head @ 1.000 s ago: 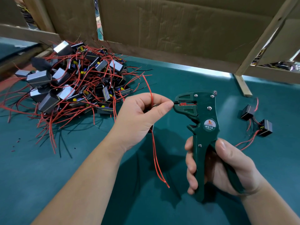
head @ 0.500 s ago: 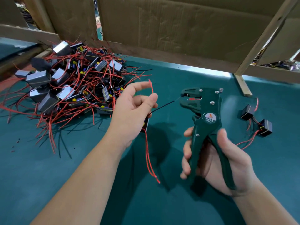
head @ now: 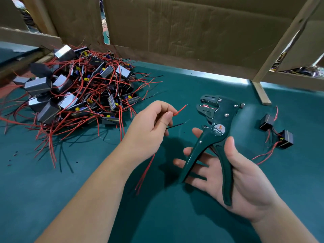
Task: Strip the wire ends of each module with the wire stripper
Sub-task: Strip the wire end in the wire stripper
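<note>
We see the left hand [head: 149,127] pinching a thin red wire [head: 179,110] and a thin black wire [head: 177,125] between thumb and fingers, their ends pointing at the dark green metal wire stripper [head: 215,135] just beside them. The right hand [head: 233,171] lies spread, palm up, with the stripper's handles apart across it. A heap of grey box-shaped modules with red leads [head: 70,95] sits far left on the teal table mat [head: 175,216], two small black modules [head: 277,132] far right
</note>
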The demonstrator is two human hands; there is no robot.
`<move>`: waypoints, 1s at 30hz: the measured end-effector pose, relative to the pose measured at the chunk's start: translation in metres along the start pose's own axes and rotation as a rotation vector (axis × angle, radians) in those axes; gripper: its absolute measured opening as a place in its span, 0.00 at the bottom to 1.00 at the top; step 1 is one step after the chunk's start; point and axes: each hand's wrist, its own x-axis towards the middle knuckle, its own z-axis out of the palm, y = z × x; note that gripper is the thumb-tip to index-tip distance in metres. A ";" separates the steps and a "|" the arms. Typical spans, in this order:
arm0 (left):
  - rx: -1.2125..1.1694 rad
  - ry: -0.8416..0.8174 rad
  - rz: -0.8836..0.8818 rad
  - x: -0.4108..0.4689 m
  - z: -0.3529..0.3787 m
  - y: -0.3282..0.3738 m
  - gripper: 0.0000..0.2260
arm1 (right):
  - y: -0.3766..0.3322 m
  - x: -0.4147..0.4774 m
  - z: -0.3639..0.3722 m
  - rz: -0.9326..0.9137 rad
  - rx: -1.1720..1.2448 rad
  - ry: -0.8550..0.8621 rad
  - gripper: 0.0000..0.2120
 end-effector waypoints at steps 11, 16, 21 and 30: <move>-0.044 0.072 0.110 0.000 -0.001 0.006 0.03 | -0.007 -0.009 0.000 0.073 -0.103 -0.108 0.34; -0.004 0.084 0.159 -0.001 -0.003 0.011 0.06 | -0.006 -0.008 0.001 0.053 -0.120 -0.103 0.32; 0.059 0.075 0.188 -0.002 -0.003 0.014 0.07 | -0.004 -0.008 0.003 0.047 -0.141 -0.094 0.28; 0.110 0.063 0.209 -0.002 -0.004 0.013 0.07 | -0.005 -0.009 0.004 0.062 -0.178 -0.059 0.28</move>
